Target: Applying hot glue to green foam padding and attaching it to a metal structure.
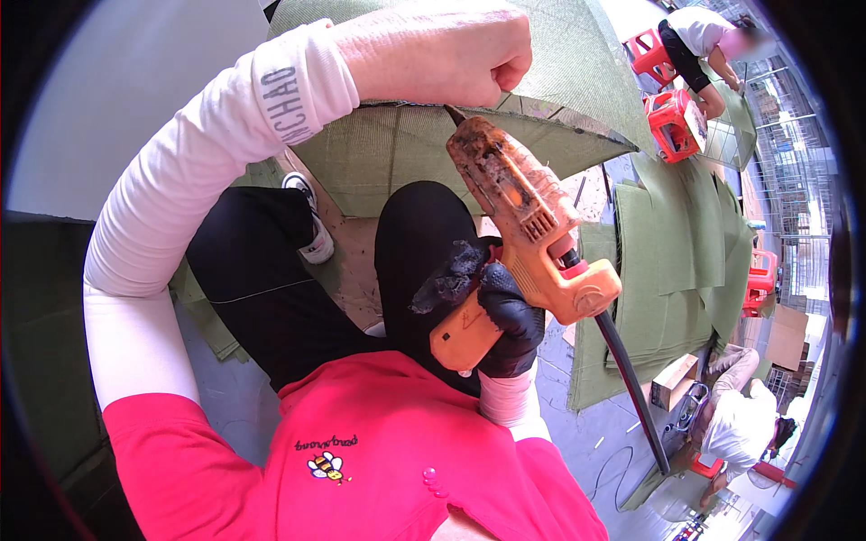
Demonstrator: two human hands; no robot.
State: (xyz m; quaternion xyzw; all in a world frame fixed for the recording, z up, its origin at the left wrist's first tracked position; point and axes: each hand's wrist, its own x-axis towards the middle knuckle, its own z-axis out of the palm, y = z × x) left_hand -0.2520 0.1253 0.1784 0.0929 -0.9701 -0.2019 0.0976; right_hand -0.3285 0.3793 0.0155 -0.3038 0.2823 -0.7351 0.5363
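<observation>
My left hand, bare below a white sleeve, is closed in a fist at the edge of a green mesh sheet. Its curled fingers seem to pinch that edge, though the fingertips are hidden. My right hand, in a black glove, is wrapped round the handle of an orange hot glue gun. Brown and black grime covers the gun's front. Its dark nozzle points up toward the sheet's edge, just below my left fist. A long black rod runs out of the gun's back. Dark stringy residue clings beside the handle.
Stacked green mesh sheets lie on the floor to the right. Beyond them one person sits by red stools; another person bends over at the lower right. A cardboard box stands near. A pale panel fills the upper left.
</observation>
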